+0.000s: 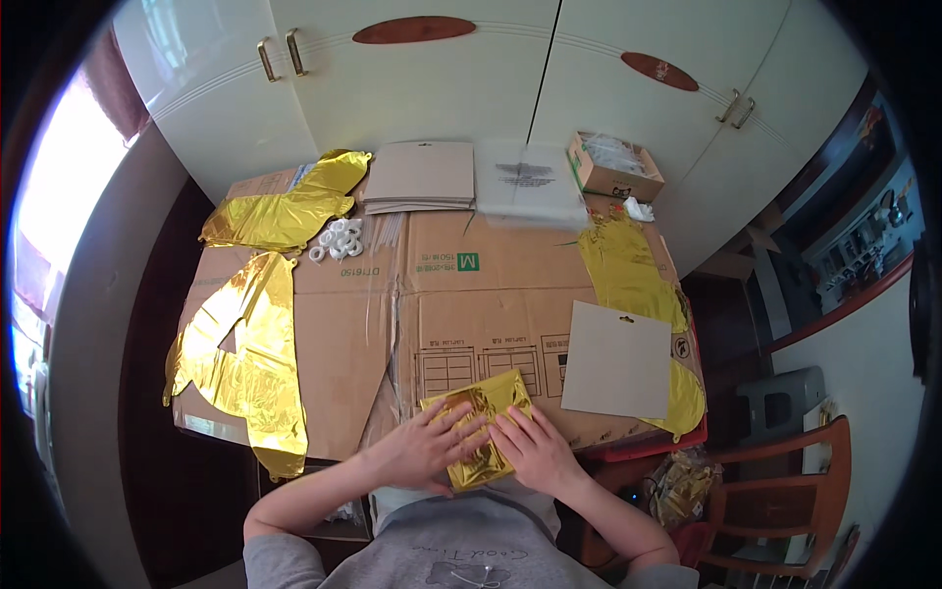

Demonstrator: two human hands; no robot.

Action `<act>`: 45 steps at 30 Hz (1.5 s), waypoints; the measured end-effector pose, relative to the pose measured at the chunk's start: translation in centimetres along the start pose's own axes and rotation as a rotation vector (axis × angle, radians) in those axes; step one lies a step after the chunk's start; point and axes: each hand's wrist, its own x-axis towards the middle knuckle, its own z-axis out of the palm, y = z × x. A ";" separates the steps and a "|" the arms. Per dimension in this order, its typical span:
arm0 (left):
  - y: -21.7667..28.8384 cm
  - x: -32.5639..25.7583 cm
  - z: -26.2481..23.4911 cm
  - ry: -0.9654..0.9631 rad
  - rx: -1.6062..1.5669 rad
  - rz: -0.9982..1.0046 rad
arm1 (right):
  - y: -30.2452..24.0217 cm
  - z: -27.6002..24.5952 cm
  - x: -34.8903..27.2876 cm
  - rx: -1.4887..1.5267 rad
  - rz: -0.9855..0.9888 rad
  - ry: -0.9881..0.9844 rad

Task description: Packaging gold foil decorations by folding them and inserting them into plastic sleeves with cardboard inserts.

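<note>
A gold foil balloon (502, 388), folded into a rough rectangle, lies at the front edge of the cardboard-covered table in front of my body. My left hand (437, 444) rests flat on its left side with the fingers spread. On its right side lies my right hand (535, 450), fingers stretched out over the shiny foil. Neither hand grips anything. To the right sits a grey-beige card (616, 361) with a hanger hole, partly on top of another flat gold foil balloon (628, 265). At the left, a flat gold foil balloon shaped like a letter A (270, 393) hangs over the front edge.
Another gold foil balloon (270, 218) lies at the back left, beside white rings (339, 240) and thin clear straws (389, 232). Behind are a stack of cards (422, 177), clear plastic bags (530, 187) and a small carton (628, 182). A wooden chair (834, 471) stands right.
</note>
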 end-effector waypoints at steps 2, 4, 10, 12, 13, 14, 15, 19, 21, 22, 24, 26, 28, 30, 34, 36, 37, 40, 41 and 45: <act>1.6 -0.9 1.2 0.055 0.092 0.002 | -0.7 -0.2 -0.6 0.089 0.018 0.057; 2.6 -1.2 2.1 0.165 0.215 0.017 | -1.0 -1.1 -0.7 0.147 0.015 0.085; 2.6 -0.6 2.2 0.449 -0.241 -0.036 | 0.6 -5.0 0.2 0.333 0.009 0.083; 1.6 -0.5 1.3 0.487 -0.479 -0.107 | 2.6 -7.6 1.5 0.531 0.060 0.039; 0.9 -0.6 0.4 0.511 -0.586 -0.144 | 3.9 -8.5 2.1 0.648 0.142 0.006; 0.2 -0.6 -0.3 0.533 -0.694 -0.181 | 5.3 -9.4 2.9 0.826 0.185 0.021; -0.5 -0.3 -0.6 0.413 -1.041 -0.422 | 6.6 -8.7 3.1 1.087 0.301 0.075; -2.1 1.0 -1.7 0.602 -1.996 -0.690 | 7.8 -4.4 5.2 2.000 0.619 0.144; -3.0 1.4 -1.0 0.584 -2.036 -0.735 | 7.4 -2.7 5.9 1.948 0.652 0.105; -3.3 1.5 -0.8 0.574 -2.059 -0.763 | 7.3 -2.1 6.2 1.925 0.672 0.081; -3.4 1.5 -1.0 0.561 -2.062 -0.824 | 7.6 -1.1 6.7 1.863 0.697 0.067; -3.5 1.6 -1.2 0.549 -2.101 -0.817 | 7.8 -0.2 6.6 1.849 0.697 0.069; -3.5 1.6 -1.2 0.537 -2.130 -0.817 | 7.7 -0.1 6.9 1.853 0.729 0.055; -3.7 1.5 -1.1 0.518 -2.140 -0.832 | 7.8 0.0 7.3 1.860 0.746 0.054; -3.7 1.6 -1.0 0.543 -2.168 -0.834 | 8.0 0.3 8.0 1.869 0.749 0.052; -3.8 1.5 -0.8 0.560 -2.141 -0.811 | 8.1 0.1 8.2 1.860 0.738 0.053; -4.0 1.4 -0.6 0.550 -2.097 -0.805 | 8.1 0.0 8.3 1.851 0.728 0.059; -4.9 0.4 -0.8 0.482 -1.483 -0.592 | 8.4 -1.1 8.2 1.567 0.647 0.036; -5.2 0.2 -1.0 0.444 -1.200 -0.490 | 8.6 -1.5 8.0 1.431 0.609 0.022; -5.2 0.8 -3.9 0.474 -0.329 -0.010 | 9.2 -2.8 7.1 0.810 0.004 0.337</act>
